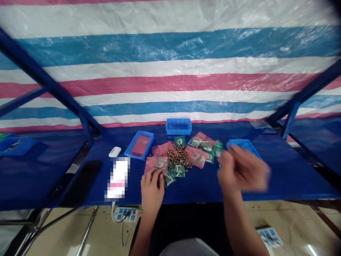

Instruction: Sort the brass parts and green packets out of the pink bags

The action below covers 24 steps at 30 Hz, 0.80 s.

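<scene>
My left hand (152,186) rests on the blue table, its fingers curled onto the near edge of a pink plastic bag (156,163). My right hand (241,170) is raised over the table to the right and is smeared by motion, so its fingers cannot be read. Between the hands lies a heap of small brass-coloured parts (179,156), ringed by pink bags (197,155) and green bags (178,170). More green bags (213,148) lie just left of my right hand.
Three blue trays stand on the table (202,186): one holding pink bags (140,145), one at the back (178,126), one behind my right hand (243,145). A white case (115,152), a black phone (82,181), blue frame struts (291,119) and a striped tarp surround them.
</scene>
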### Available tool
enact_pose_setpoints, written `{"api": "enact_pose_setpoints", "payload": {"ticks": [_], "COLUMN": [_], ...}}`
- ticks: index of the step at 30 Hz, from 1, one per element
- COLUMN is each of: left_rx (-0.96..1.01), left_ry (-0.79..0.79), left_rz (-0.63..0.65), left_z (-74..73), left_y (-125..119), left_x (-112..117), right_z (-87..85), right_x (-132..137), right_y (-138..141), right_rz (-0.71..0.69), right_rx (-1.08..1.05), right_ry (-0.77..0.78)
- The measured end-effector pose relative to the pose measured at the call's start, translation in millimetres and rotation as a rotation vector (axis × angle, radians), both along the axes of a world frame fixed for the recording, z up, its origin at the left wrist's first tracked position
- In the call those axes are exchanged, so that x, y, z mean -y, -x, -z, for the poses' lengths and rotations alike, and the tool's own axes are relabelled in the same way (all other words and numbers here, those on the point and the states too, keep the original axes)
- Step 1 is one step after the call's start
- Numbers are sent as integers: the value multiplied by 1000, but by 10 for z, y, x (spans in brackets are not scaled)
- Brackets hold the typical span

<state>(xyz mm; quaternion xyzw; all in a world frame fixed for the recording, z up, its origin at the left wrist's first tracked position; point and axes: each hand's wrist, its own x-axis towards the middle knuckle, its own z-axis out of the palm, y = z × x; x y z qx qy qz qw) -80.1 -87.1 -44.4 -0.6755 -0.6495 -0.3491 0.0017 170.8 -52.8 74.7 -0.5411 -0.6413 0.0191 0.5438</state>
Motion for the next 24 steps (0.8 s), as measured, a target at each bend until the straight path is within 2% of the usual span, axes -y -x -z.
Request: {"api": "enact_pose_setpoints", "payload": {"ticks": [3, 5, 7, 10, 14, 19, 24], "left_rx": [8, 15, 17, 5, 0, -3, -5], "left_ry": [-12, -10, -5, -5, -10, -2, -2], "left_rz": [11, 23, 22, 3, 10, 7, 0], "left_z": [8, 12, 16, 24, 27, 0, -10], "left_y": [9, 16, 20, 21, 17, 1, -5], "left_x": [7, 13, 16, 11, -4, -5, 0], "right_z": [154, 320, 517, 799, 1051, 1204, 1228], "right_x": [-534, -629, -521, -219, 46, 124, 68], "right_y": [147, 150, 94, 20, 77, 249, 337], "right_rz": [10, 63, 73, -18, -145, -221, -262], "right_rx": [36, 21, 23, 83, 136, 257, 315], "right_ry": [135, 189, 239, 360, 470, 448, 402]}}
